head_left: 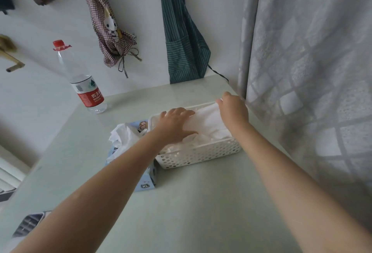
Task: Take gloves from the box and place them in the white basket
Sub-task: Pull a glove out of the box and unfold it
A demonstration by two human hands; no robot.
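Note:
A white perforated basket [198, 155] stands on the pale table, with thin translucent gloves [205, 124] piled inside. My left hand [175, 125] lies flat on the gloves at the basket's left end, fingers straight. My right hand [234, 110] is over the basket's far right corner and pinches the edge of a glove there. To the left of the basket lies the light blue glove box [148, 185], marked XL, with gloves [122, 134] bulging out of its top; my left forearm crosses over it.
A clear water bottle [85, 85] with a red cap and label stands at the table's back left. Two aprons, one checked [109, 29] and one green striped [182, 37], hang on the wall behind. A grey curtain [306, 61] hangs close along the table's right side.

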